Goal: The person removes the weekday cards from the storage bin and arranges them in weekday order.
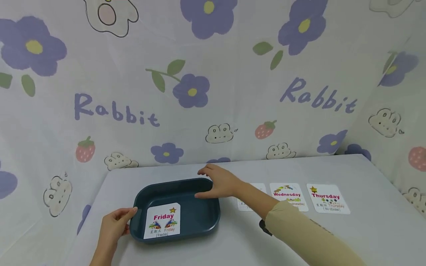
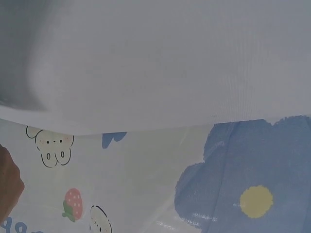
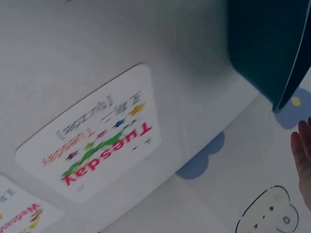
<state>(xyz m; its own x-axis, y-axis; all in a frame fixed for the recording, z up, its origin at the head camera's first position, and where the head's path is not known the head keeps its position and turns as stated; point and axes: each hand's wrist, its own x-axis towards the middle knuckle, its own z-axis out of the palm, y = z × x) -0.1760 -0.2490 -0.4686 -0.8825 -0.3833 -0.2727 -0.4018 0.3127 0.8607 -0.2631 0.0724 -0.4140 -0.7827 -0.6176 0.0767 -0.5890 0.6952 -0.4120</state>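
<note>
Beige sleeve [image 1: 307, 231]; right grip [image 1: 222, 183] released, left grip [image 1: 114, 223] pinching rounded dark-teal tray [image 1: 199, 214], Friday card [image 1: 163, 221] inside.

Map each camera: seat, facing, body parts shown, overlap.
Head: worn on the head, facing forward and down at the tray and Wednesday card; left hand, right hand, right sleeve show.
Left wrist: on that wrist, facing table and printed cloth; sliver of hand at left edge.
Right wrist: on that wrist, facing Tuesday card and tray end; fingers at right edge.
Head and right wrist share tray and Wednesday card.
</note>
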